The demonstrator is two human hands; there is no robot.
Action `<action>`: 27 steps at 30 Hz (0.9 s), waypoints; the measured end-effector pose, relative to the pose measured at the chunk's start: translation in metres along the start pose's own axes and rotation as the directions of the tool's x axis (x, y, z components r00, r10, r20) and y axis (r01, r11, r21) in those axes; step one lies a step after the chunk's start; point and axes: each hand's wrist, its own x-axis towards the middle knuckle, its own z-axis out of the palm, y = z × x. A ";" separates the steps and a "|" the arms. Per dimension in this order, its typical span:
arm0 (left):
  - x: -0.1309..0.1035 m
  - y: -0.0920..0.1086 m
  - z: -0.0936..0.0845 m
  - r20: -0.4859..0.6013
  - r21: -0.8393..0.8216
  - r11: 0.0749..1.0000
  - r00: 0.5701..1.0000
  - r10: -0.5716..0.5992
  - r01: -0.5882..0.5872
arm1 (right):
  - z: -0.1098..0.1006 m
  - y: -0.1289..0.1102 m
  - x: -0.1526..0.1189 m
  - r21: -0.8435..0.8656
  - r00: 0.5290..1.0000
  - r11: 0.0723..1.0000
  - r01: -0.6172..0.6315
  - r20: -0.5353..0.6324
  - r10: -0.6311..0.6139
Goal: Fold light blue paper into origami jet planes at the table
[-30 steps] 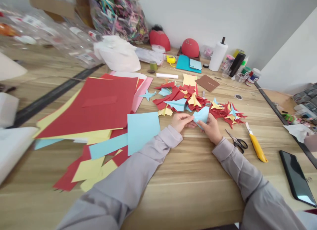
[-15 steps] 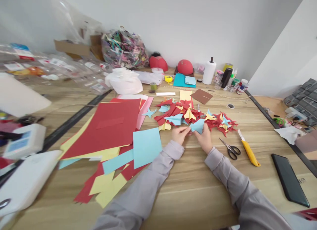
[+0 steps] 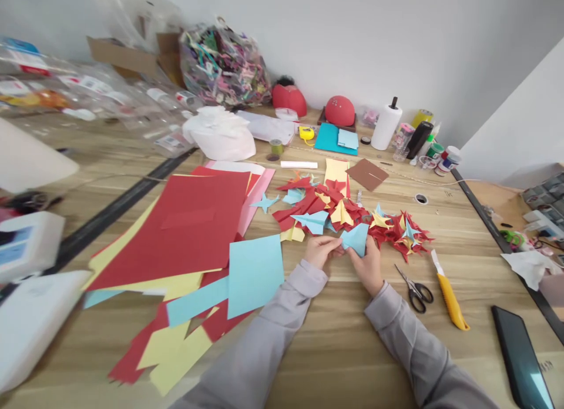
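Between my two hands is a piece of folded blue paper point(image 3: 356, 238), held above the wooden table in front of the pile. My left hand point(image 3: 321, 251) pinches its left tip, thumb against fingers. The right hand point(image 3: 367, 263) grips its right side, with the thumb on the near face. Just beyond lies a heap of folded paper pieces point(image 3: 308, 206) in red, yellow and blue, among them a blue paper plane point(image 3: 314, 222) and a yellow paper plane point(image 3: 342, 213). A blue paper star point(image 3: 265, 203) rests left of the heap.
Left of my arms lie red sheets point(image 3: 194, 227), a blue square sheet point(image 3: 256, 274) and yellow scraps point(image 3: 180, 356). To the right are scissors point(image 3: 416, 291), a yellow utility knife point(image 3: 452, 297) and a black phone point(image 3: 522, 356). Bottles and a paint jar point(image 3: 448, 160) stand at the back right.
The blue paper is turned more upright between my hands, its broad end raised. The camera view has tilted, so the table things sit slightly differently. Both hands keep their hold.
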 end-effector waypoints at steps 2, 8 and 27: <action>0.001 -0.001 -0.001 0.011 0.013 1.000 1.000 0.003 -0.003 | 0.000 0.001 -0.001 -0.008 1.000 1.000 -0.011 0.000 0.011; 0.000 -0.002 -0.002 0.015 0.026 0.999 0.999 0.029 -0.030 | -0.001 0.004 0.000 -0.037 0.999 0.999 -0.008 0.033 0.009; 0.002 -0.007 0.002 -0.017 0.097 0.991 0.996 0.089 -0.087 | 0.001 0.008 -0.001 -0.135 0.991 0.984 0.120 0.070 -0.111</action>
